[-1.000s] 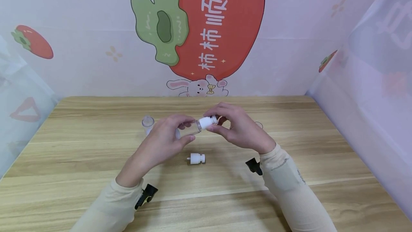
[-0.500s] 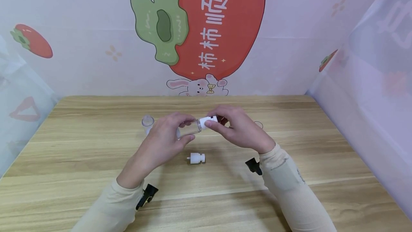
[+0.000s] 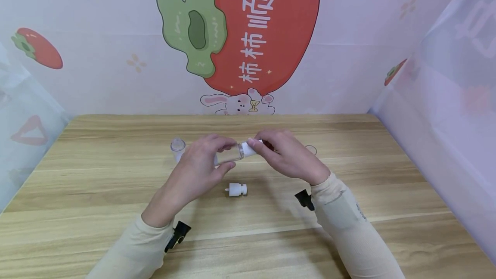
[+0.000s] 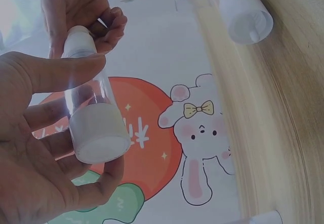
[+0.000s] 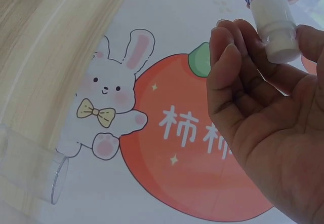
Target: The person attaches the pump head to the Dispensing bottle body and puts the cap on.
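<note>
My left hand (image 3: 199,162) holds a small clear bottle (image 3: 229,155) tilted above the table, its neck toward the right. In the left wrist view, thumb and fingers wrap the clear wall, and the white bottom of the bottle (image 4: 98,133) faces the camera. A white pump head (image 3: 248,149) sits at the neck. My right hand (image 3: 288,157) pinches that pump head between thumb and fingers; the right wrist view shows the pump head (image 5: 273,24) up close. How tightly it is seated cannot be told.
A second white pump head (image 3: 236,190) lies on the wooden table (image 3: 97,197) below the hands. Another clear bottle (image 3: 178,145) is partly hidden behind the left hand. Behind the right wrist lies a clear cap (image 3: 311,150), seen larger as a transparent cap (image 5: 35,168).
My right thumb has moved up across the white pump head, covering more of it, and the right hand has turned slightly. The left hand keeps its hold on the bottle, almost unmoved.
</note>
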Motion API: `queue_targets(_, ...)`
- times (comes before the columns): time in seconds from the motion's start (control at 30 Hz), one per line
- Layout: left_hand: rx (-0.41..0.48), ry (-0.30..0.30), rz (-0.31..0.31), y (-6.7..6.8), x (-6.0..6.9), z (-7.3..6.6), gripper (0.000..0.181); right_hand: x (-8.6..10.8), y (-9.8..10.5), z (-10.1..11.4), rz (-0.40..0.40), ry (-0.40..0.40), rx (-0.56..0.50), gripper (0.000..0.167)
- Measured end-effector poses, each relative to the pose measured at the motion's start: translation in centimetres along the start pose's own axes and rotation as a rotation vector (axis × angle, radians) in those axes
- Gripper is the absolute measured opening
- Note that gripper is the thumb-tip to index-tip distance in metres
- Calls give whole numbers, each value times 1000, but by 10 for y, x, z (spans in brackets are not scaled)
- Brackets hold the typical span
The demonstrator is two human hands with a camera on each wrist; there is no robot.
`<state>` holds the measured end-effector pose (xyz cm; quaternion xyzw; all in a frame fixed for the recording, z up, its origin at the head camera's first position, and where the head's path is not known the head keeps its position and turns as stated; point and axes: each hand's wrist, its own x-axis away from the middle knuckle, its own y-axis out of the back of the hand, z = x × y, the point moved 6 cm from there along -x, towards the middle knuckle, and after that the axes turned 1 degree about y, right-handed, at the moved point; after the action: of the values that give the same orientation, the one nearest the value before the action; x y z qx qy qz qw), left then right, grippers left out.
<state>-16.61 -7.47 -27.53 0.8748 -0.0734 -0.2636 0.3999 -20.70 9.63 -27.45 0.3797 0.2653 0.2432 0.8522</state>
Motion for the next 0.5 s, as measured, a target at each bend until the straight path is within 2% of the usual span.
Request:
queue_targets(0.3,39,10,3,1,0,0,37,0,2,2,-11,-5,-55,20)
queue_targets(0.5,53,18,5,1,1,2,37,0,1,7,-27,46,-123,16)
